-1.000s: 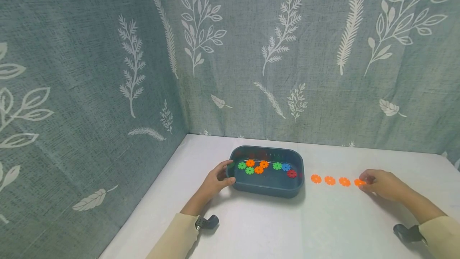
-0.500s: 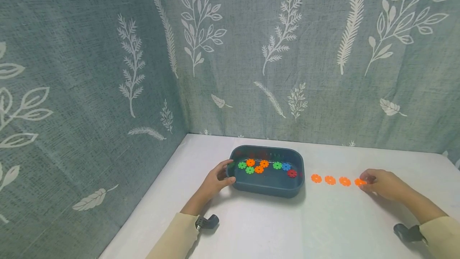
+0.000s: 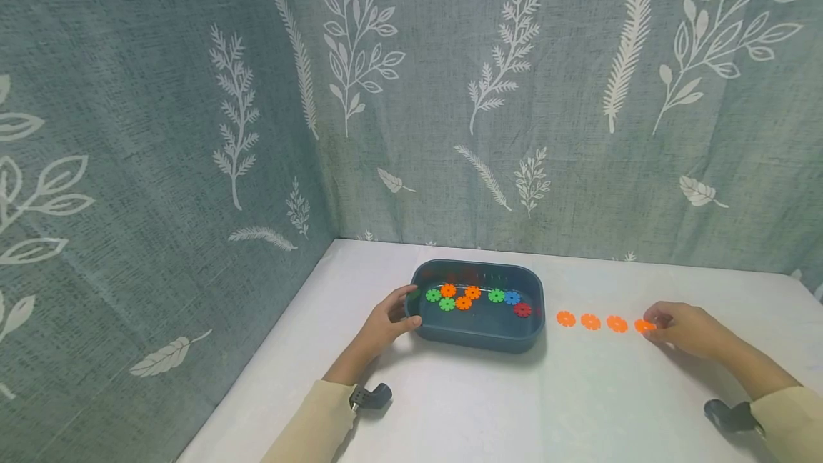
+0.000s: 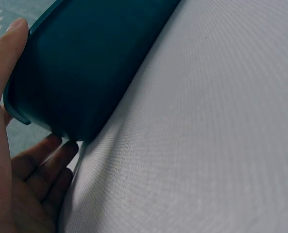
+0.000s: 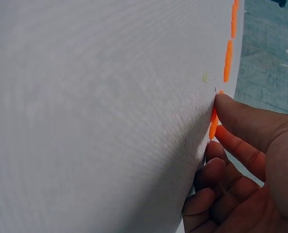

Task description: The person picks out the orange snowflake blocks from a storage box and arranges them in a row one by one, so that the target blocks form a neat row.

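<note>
My left hand (image 3: pixel 383 321) holds the left end of a dark blue-green plastic tub (image 3: pixel 472 338), its thumb at the near rim. In the left wrist view, the fingertips touch the tub wall (image 4: pixel 95 63) low down. Green, orange, blue and red notched discs lie inside the tub. To its right, orange notched discs form a row on the white cloth. With thumb and fingers, my right hand (image 3: pixel 688 329) pinches the rightmost orange disc (image 3: pixel 642 325), which lies flat at the cloth. The right wrist view shows the thumb on this disc (image 5: pixel 213 124), its edge partly covered.
The white-covered table (image 3: pixel 476 406) meets a grey-green leaf-patterned curtain (image 3: pixel 437 163) at the back and left. Other orange discs (image 3: pixel 590 321) sit between the tub and my right hand. A black wrist camera (image 3: pixel 373 397) is strapped to each forearm.
</note>
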`<state>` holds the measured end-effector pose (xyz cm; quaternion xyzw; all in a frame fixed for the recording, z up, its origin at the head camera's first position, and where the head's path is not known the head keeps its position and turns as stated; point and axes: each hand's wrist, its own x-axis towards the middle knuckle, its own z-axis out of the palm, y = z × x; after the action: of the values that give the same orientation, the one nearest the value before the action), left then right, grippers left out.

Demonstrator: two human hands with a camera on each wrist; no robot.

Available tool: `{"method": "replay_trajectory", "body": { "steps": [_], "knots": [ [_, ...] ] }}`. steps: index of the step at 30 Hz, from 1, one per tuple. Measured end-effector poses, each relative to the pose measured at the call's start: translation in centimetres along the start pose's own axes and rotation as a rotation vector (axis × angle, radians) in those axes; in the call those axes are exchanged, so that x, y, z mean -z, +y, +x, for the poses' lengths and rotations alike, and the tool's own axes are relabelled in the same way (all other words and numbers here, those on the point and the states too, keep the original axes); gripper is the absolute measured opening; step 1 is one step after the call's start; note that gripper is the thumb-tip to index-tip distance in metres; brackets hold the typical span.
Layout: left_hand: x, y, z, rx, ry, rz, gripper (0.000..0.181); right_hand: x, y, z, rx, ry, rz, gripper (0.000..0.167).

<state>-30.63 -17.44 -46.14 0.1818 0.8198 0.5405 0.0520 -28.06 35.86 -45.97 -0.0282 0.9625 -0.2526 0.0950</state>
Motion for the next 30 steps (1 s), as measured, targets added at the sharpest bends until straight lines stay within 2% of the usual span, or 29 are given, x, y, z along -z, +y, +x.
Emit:
{"method": "replay_trajectory", "body": {
  "steps": [4, 11, 13, 20, 30],
  "knots": [
    [0.1, -0.1, 0.2, -0.005, -0.011, 0.004, 0.065, 0.0, 0.1, 0.0, -0.003, 0.0, -0.004, 0.039],
    [-0.3, -3.1, 1.4, 0.019, 0.024, 0.018, 0.067, 0.0, 0.2, 0.1, 0.008, 0.008, -0.004, 0.037],
    [-0.3, -3.5, 1.5, 0.021, 0.038, 0.017, 0.066, 0.0, 0.2, 0.1, 0.006, 0.009, -0.002, 0.036],
    [-0.4, -3.5, 1.4, 0.011, 0.062, 0.023, 0.064, 0.1, 0.0, 0.1, -0.009, 0.002, 0.003, 0.038],
    [-0.4, -3.6, 1.4, 0.013, 0.069, 0.035, 0.065, 0.9, -0.4, 0.3, 0.044, -0.042, -0.063, 0.041]
  ]
}}
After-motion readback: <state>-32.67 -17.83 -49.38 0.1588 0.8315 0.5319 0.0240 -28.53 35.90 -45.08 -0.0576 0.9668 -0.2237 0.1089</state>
